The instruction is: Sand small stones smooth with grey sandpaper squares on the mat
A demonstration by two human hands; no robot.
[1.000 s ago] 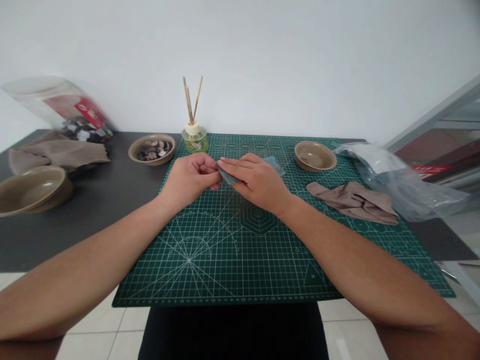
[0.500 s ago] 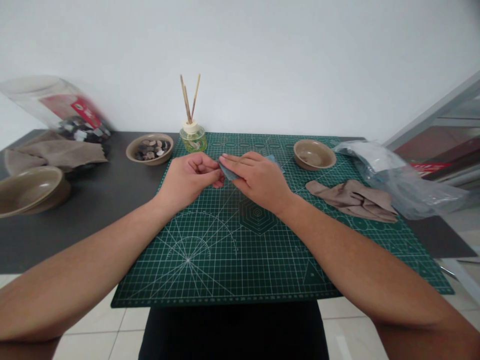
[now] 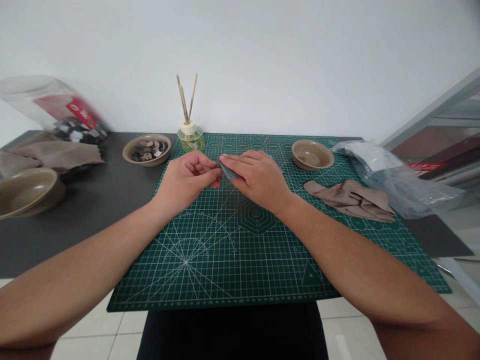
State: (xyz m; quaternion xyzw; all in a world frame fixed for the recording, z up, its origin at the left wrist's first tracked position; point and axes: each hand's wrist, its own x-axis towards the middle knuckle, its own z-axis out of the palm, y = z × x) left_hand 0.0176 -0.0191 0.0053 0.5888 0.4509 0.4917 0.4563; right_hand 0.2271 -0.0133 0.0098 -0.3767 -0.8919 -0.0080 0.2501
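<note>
My right hand (image 3: 260, 175) is closed over a thin blue-grey sheet (image 3: 228, 170), which may be cloth or sandpaper. One folded corner shows beneath its fingers, and a lighter bit peeks out behind the knuckles. Facing it, my left hand (image 3: 189, 179) has its fingers curled and the thumb pressed to the fingertips in a pinch. Those fingertips meet the left end of the sheet; whatever small thing they grip is hidden. Both hands are above the green cutting mat (image 3: 210, 280).
Left of the mat are a bowl of dark and pale pieces (image 3: 146, 161), a larger bowl (image 3: 30, 192), a brown cloth (image 3: 56, 155) and a plastic bag (image 3: 80, 125). A reed diffuser (image 3: 191, 137) stands behind. At right: a bowl (image 3: 313, 155), brown cloth (image 3: 352, 200), clear bag (image 3: 405, 180).
The whole scene has shifted slightly left in view. Both hands stay together at the sheet, with hardly any change in their grip.
</note>
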